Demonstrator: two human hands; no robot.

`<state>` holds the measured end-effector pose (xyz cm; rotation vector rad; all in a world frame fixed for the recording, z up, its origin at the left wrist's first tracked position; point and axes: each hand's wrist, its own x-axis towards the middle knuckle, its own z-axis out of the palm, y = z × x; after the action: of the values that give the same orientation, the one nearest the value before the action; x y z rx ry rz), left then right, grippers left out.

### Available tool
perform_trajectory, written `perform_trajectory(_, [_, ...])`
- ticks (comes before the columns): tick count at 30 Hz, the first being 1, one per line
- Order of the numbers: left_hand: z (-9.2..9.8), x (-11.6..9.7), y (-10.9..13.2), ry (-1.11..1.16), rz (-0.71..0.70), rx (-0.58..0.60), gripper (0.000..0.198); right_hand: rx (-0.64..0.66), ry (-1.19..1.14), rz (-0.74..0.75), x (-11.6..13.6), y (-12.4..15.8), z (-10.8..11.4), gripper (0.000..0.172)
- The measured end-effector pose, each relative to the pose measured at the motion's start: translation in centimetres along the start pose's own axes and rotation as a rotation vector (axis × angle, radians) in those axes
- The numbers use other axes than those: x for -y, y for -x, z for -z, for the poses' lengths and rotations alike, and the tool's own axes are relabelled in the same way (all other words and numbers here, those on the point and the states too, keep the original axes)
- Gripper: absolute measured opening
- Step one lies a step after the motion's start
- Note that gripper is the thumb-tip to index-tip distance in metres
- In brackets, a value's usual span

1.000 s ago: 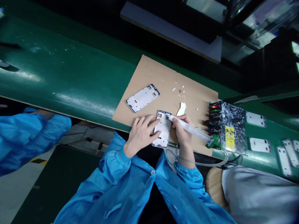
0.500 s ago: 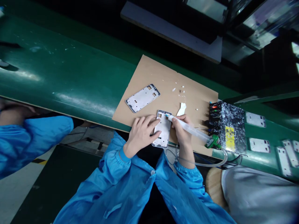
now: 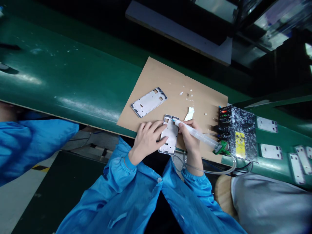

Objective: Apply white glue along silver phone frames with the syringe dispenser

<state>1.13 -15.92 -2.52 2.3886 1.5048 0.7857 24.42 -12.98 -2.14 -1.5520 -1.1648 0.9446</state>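
A silvery phone frame (image 3: 171, 138) with small cutouts lies at the near edge of the brown cardboard sheet (image 3: 174, 76). My left hand (image 3: 148, 141) holds it from the left, thumb and fingertips resting on its face. In my right hand (image 3: 189, 135) is a translucent dispensing syringe (image 3: 203, 137), gripped near its front end. Its blue needle tip sits at the frame's upper end; whether it touches is too small to tell. A green cap (image 3: 221, 148) with a clear hose closes the syringe's rear. Left of and beyond my hands lies a second phone frame (image 3: 149, 102).
A crumpled white wipe (image 3: 189, 114) and white crumbs lie on the cardboard. To the right stands a speckled black control box (image 3: 237, 130) with lit displays; several phone frames (image 3: 271, 151) lie beyond it. A co-worker's blue sleeve (image 3: 46, 136) is at left. A shelf edge (image 3: 179, 31) overhangs the back.
The syringe has shifted very slightly left at the frame's upper end. My left hand and the frame stay put. The co-worker's arm at left has moved a little.
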Motion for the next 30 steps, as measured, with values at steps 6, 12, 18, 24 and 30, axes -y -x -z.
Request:
perform_trajectory(6, [0.03, -0.04, -0.03, -0.005, -0.001, 0.004, 0.042, -0.003, -0.012, -0.009, -0.02, -0.04, -0.04, 0.057])
perform_trajectory(12, [0.04, -0.05, -0.06, 0.001, 0.014, 0.035, 0.043, 0.008, 0.012, 0.015, 0.00, -0.08, 0.07, 0.055])
perform_trajectory(18, [0.00, 0.02, -0.08, 0.002, 0.004, 0.018, 0.043, -0.006, 0.006, -0.003, -0.35, -0.16, 0.05, 0.054])
perform_trajectory(24, [0.07, -0.08, -0.03, -0.004, 0.017, 0.039, 0.043, -0.009, 0.040, 0.015, -0.12, -0.10, 0.09, 0.051])
perform_trajectory(30, [0.12, -0.09, -0.08, 0.003, 0.025, 0.057, 0.044, -0.014, 0.033, 0.020, -0.29, -0.14, 0.04, 0.052])
